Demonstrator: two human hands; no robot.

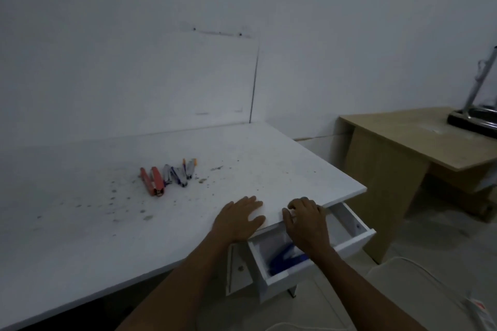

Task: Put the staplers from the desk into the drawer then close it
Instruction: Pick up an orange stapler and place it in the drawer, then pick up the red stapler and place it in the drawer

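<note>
We stand at the white desk (107, 223), its drawer (317, 258) pulled out at about 4 o'clock from the desk's middle. Left hand (239, 219) lies flat and open on the desktop by the front edge, gripping nothing. Right hand (306, 219) hovers over the open drawer, fingers loosely curled at the desk's lip, empty as far as we can see. One blue stapler (286, 259) lies in the drawer's near corner, partly hidden by our right wrist.

The remaining staplers (169, 176) sit bunched at roughly 10 o'clock from our hands, well apart from them: two orange ones side by side, then silver-and-blue ones touching or nearly so.

We judge the step in hand is the next reach. Best to take the outermost stapler, pinch it across the body so it stays shut, and lift clear before the neighbours are nudged. Lay it beside the blue one, away from the drawer's front wall, so closing is unobstructed.
</note>
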